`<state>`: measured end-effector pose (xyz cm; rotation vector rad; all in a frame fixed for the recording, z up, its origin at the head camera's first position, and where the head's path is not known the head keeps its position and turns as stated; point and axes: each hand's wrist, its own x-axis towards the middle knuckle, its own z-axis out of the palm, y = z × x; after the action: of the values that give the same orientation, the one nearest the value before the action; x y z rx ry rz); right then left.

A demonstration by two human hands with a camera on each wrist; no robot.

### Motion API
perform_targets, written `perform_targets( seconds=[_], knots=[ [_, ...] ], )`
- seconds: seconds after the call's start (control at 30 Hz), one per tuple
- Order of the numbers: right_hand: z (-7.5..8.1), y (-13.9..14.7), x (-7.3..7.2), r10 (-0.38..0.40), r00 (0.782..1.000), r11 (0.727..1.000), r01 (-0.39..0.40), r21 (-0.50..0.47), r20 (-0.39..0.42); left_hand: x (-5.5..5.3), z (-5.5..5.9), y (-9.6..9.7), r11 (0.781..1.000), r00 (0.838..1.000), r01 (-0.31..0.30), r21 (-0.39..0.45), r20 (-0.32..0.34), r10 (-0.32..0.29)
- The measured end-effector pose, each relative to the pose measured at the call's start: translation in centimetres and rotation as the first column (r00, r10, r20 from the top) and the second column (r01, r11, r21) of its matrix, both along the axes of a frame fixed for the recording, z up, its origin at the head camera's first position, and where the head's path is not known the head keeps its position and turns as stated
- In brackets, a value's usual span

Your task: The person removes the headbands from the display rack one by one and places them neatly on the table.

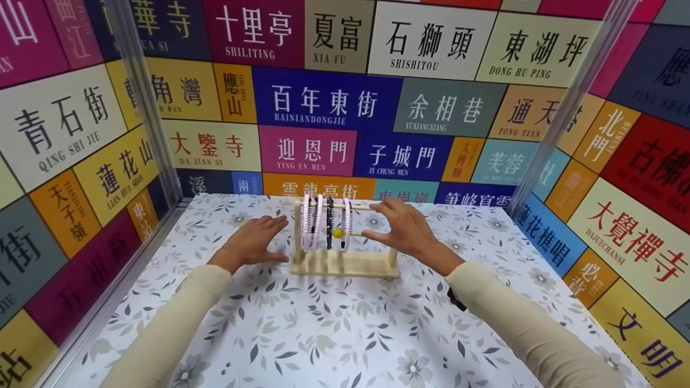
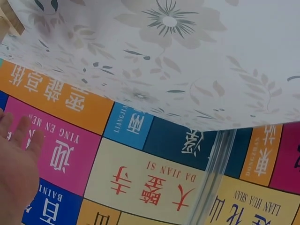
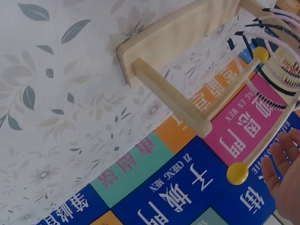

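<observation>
Wooden rack (image 1: 350,265) stands at the middle of the frame on the table (image 1: 302,328), headbands (image 1: 306,223) hanging toward its left end. We judge it light, stiff and smooth, best steadied by its base; the thin bands look springy but breakable, so we'd pinch their outer curve. Our left hand (image 1: 249,242) is spread, holding nothing; our right hand (image 1: 407,227) has parted fingers (image 3: 272,178) beside the upper rod (image 3: 267,140), apparently gripping nothing.

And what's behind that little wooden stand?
Behind the wooden stand are the floral tabletop and a wall of colourful lettered panels. The hanging bands and the right hand cover parts of that tabletop, so anything directly behind them can't be seen.
</observation>
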<state>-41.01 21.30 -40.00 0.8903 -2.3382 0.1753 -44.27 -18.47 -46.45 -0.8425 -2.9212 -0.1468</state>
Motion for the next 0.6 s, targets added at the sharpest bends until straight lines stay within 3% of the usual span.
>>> perform_targets(
  seconds=[0.23, 0.37, 0.6],
  knots=[
    [-0.9, -1.7, 0.4, 0.066, 0.998, 0.998, -0.066, -0.012, -0.002, 0.0, -1.1, 0.4, 0.999, 0.999, 0.043, -0.001, -0.01, -0.043],
    [-1.2, -2.5, 0.8, 0.011, 0.997, 1.0, -0.011, -0.001, 0.079, 0.0, -1.8, 0.6, 0.997, 0.997, 0.075, 0.005, -0.025, -0.075],
    [-1.8, -3.4, 1.2, -0.066, 0.97, 0.997, 0.07, -0.008, 0.234, 0.1, -3.1, 0.8, 0.993, 0.993, 0.115, 0.005, -0.037, -0.115]
  ],
)
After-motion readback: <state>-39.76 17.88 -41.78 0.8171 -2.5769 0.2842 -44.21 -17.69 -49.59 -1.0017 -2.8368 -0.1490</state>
